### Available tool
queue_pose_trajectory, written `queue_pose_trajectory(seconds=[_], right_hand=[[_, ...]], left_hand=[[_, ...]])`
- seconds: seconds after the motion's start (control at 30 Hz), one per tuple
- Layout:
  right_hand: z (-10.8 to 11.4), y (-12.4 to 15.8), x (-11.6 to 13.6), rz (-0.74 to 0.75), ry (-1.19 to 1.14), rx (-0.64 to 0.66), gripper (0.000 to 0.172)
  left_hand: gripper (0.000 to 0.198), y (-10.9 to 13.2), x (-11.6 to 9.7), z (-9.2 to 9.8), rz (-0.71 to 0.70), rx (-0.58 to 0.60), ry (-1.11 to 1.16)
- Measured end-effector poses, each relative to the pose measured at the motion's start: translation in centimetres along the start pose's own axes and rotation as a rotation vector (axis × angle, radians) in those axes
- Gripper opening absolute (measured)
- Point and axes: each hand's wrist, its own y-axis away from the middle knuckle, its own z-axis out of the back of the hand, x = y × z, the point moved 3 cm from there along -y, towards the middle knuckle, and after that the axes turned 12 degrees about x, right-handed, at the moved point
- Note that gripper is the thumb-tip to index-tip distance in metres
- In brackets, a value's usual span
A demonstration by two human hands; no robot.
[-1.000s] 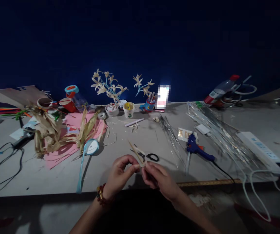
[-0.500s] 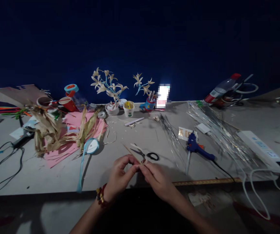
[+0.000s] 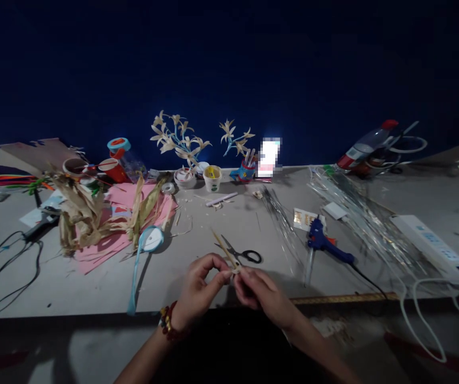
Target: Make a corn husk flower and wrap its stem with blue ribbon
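Both my hands meet over the front edge of the grey table (image 3: 93, 288). My left hand (image 3: 199, 290), with a bead bracelet at the wrist, pinches the lower end of a thin pale husk strip (image 3: 223, 249) that points up and to the left. My right hand (image 3: 259, 292) is closed on the same end from the right. Black-handled scissors (image 3: 245, 255) lie on the table just behind the strip.
A pile of dry husks (image 3: 89, 216) on pink paper and a light blue ribbon roll (image 3: 149, 240) lie to the left. A blue glue gun (image 3: 323, 242), wire bundles (image 3: 357, 213) and a white power strip (image 3: 429, 242) are on the right. Husk flowers (image 3: 179, 141) and cups stand at the back.
The strip tilted flatter to the left half a second ago and now stands steeper again. Both hands stay pinched together at its lower end.
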Motion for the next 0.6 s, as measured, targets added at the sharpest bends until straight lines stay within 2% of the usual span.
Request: queue_pose_trajectory(seconds=[0.07,0.13,0.3,0.43,0.5,0.6], right_hand=[[0.2,0.2,0.1,0.019,0.227,-0.116,0.048],[0.3,0.2,-0.2,0.011,0.336,-0.16,0.047],[0.5,0.1,-1.2,-0.044,0.241,-0.143,0.049],[0.4,0.1,-1.2,-0.076,0.167,-0.144,0.051],[0.4,0.1,-0.9,-0.061,0.247,-0.148,0.05],[0.3,0.1,-0.2,0.016,0.511,-0.158,0.047]], left_hand=[[0.019,-0.1,0.1,0.0,0.013,-0.016,0.0],[0.02,-0.2,0.1,-0.1,0.027,-0.003,0.026],[0.02,-0.3,0.2,-0.4,0.081,0.042,0.163],[0.019,-0.1,0.1,-0.4,0.062,0.052,0.193],[0.019,-0.1,0.1,-0.3,0.045,0.044,0.172],[0.018,-0.1,0.2,-0.2,0.026,0.012,0.119]])
